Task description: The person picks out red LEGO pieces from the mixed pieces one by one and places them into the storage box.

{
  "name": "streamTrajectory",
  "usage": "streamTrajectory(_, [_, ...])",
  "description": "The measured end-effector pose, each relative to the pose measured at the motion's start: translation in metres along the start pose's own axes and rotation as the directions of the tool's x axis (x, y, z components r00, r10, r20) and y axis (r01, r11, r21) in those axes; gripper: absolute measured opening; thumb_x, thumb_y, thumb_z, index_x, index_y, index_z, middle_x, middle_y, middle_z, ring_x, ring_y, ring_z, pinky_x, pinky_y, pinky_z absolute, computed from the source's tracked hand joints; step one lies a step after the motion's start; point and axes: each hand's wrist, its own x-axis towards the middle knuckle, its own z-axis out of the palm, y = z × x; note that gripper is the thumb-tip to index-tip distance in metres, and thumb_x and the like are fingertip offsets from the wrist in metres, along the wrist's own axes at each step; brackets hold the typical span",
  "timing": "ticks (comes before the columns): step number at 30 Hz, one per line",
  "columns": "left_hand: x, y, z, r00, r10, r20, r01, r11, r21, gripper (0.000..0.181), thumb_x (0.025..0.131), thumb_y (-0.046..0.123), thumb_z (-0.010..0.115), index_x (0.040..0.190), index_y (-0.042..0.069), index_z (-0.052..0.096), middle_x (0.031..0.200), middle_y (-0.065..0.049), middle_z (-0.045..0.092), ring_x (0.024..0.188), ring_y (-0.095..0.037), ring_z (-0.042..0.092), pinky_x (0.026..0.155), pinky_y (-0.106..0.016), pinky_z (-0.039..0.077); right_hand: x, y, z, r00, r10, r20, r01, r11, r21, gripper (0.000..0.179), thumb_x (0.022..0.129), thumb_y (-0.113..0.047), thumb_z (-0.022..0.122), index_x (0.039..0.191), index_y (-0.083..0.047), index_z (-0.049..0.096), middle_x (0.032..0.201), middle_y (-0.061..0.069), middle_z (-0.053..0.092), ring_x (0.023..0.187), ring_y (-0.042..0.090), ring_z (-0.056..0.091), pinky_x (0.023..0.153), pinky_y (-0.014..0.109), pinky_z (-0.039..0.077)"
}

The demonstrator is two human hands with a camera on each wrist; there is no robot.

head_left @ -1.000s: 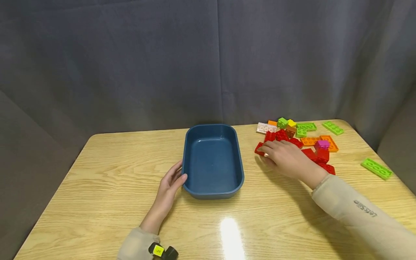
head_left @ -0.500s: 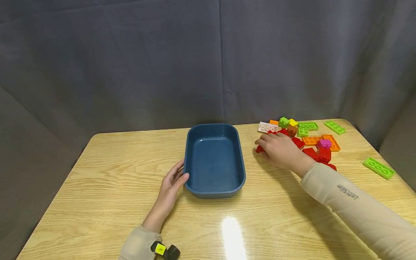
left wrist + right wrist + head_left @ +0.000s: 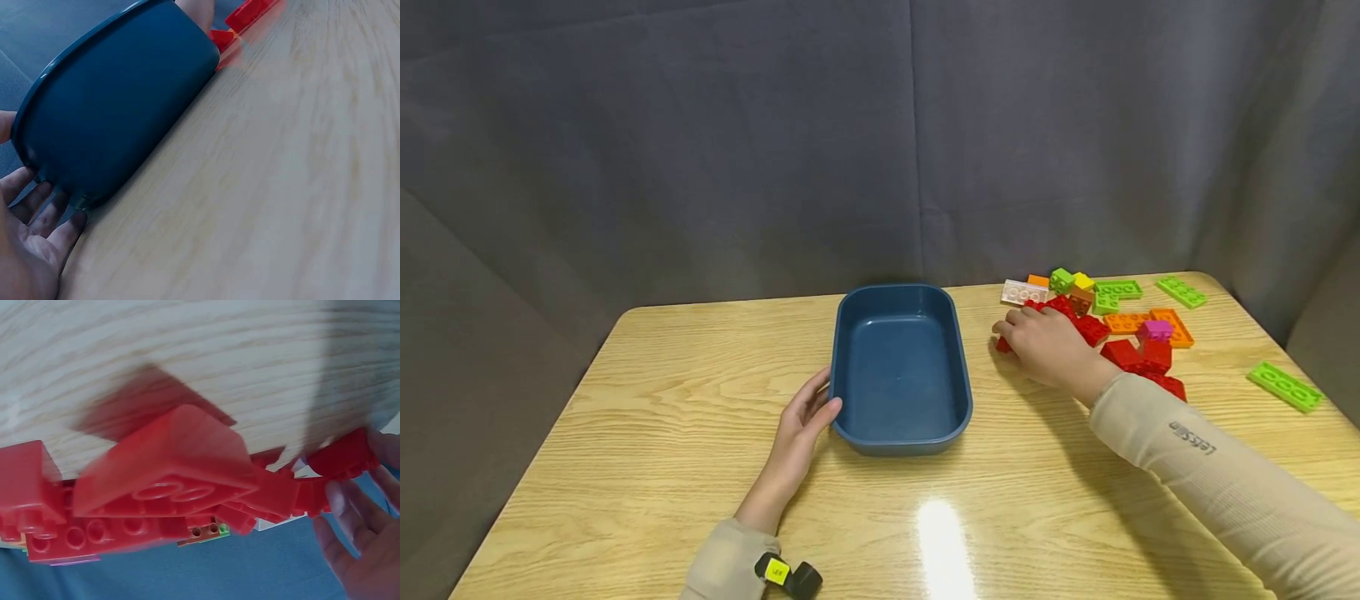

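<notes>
A deep blue plastic bin (image 3: 901,446) stands mid-table. My left hand (image 3: 800,429) holds its left side, thumb at the rim and fingers along the outer wall, as the left wrist view also shows. My right hand (image 3: 1048,346) is over a pile of red toy building bricks (image 3: 1123,356). In the right wrist view its fingers (image 3: 340,500) close in on a red brick (image 3: 344,453) at the pile's left end, with the thumb against the other side. A wedge-shaped red brick (image 3: 169,459) lies nearest that camera.
Behind the red pile lie a pale pink plate brick (image 3: 1024,292), a yellow brick (image 3: 1082,281) and green bricks (image 3: 1117,289). Orange plates (image 3: 1126,323) and a magenta brick (image 3: 1155,330) lie to its right. A green plate (image 3: 1285,386) lies alone near the right table edge. Grey curtains hang behind.
My right hand has moved slightly away from me and left over the red bricks, then stayed nearly still. My left hand keeps its hold on the bin. The whole view has shifted a little.
</notes>
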Motion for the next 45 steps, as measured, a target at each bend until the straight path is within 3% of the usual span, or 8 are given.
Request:
streamTrajectory(10, [-0.001,0.000,0.000,1.000,0.003,-0.009,-0.003,1.000,0.007,0.054,0.102,0.014,0.051,0.152,0.002,0.035,0.152,-0.018,0.039,0.139,-0.033,0.038,0.102,-0.018,0.040,0.002,-0.008,-0.004,0.997,0.000,0.081,0.006,0.997,-0.079,0.015,0.083,-0.010,0.073,0.097,-0.004,0.068,0.087,0.015,0.065,0.081,0.032,0.062,0.070,0.045,0.052])
streamTrajectory(19, [-0.001,0.000,0.000,1.000,-0.003,-0.011,0.003,1.000,0.007,0.054,0.102,0.015,0.051,0.152,0.003,0.035,0.152,-0.018,0.039,0.139,-0.033,0.038,0.101,-0.018,0.040,0.002,-0.006,0.000,0.998,0.014,0.061,-0.007,0.993,-0.116,0.020,0.079,-0.004,0.074,0.097,-0.003,0.066,0.085,0.015,0.064,0.078,0.032,0.064,0.064,0.044,0.053])
streamTrajectory(25, [0.000,0.000,-0.001,1.000,0.003,-0.006,-0.003,1.000,0.011,0.054,0.102,0.015,0.052,0.152,0.003,0.036,0.152,-0.018,0.038,0.138,-0.033,0.039,0.101,-0.018,0.040,0.001,-0.005,-0.003,0.998,0.028,0.051,-0.024,0.997,-0.074,0.020,0.076,-0.007,0.075,0.092,-0.003,0.064,0.083,0.013,0.065,0.073,0.030,0.063,0.060,0.043,0.052])
streamTrajectory(30, [0.001,-0.001,0.001,1.000,0.011,0.001,-0.011,1.000,-0.013,0.053,0.102,0.015,0.052,0.151,0.003,0.036,0.151,-0.019,0.040,0.138,-0.033,0.039,0.102,-0.019,0.040,0.001,-0.004,-0.008,0.995,0.094,0.037,-0.094,0.996,0.006,0.027,0.080,-0.014,0.077,0.101,0.000,0.066,0.090,0.015,0.068,0.077,0.032,0.065,0.066,0.048,0.055])
streamTrajectory(34, [0.001,-0.001,0.002,1.000,0.010,-0.005,-0.010,1.000,-0.015,0.053,0.102,0.015,0.052,0.151,0.004,0.036,0.150,-0.019,0.041,0.138,-0.032,0.040,0.102,-0.019,0.041,0.003,-0.008,-0.011,0.970,0.242,0.034,-0.244,0.967,0.065,0.035,0.083,-0.021,0.076,0.105,0.004,0.064,0.095,0.021,0.068,0.081,0.037,0.065,0.070,0.052,0.054])
streamTrajectory(38, [0.001,0.000,0.002,1.000,0.012,-0.007,-0.012,1.000,-0.015,0.053,0.102,0.014,0.051,0.151,0.002,0.036,0.150,-0.020,0.041,0.138,-0.033,0.039,0.102,-0.019,0.041,0.005,-0.019,-0.018,0.914,0.405,-0.001,-0.403,0.909,0.107,0.032,0.087,-0.022,0.070,0.096,0.007,0.062,0.089,0.026,0.066,0.075,0.042,0.062,0.063,0.055,0.053])
streamTrajectory(41, [0.001,0.000,0.001,1.000,0.008,-0.009,-0.008,1.000,-0.009,0.053,0.102,0.015,0.052,0.151,0.003,0.036,0.150,-0.019,0.041,0.138,-0.032,0.039,0.102,-0.019,0.040,0.006,-0.027,-0.025,0.884,0.467,-0.026,-0.461,0.879,0.124,0.030,0.089,-0.020,0.066,0.092,0.009,0.061,0.085,0.027,0.064,0.073,0.043,0.062,0.060,0.055,0.053])
streamTrajectory(45, [0.000,0.001,0.000,1.000,0.010,-0.003,-0.010,1.000,-0.007,0.053,0.102,0.015,0.051,0.151,0.003,0.036,0.151,-0.019,0.040,0.139,-0.033,0.039,0.102,-0.019,0.040,0.008,-0.037,-0.033,0.864,0.503,-0.026,-0.495,0.857,0.146,0.032,0.090,-0.020,0.065,0.098,0.010,0.062,0.090,0.028,0.065,0.077,0.044,0.062,0.065,0.056,0.052])
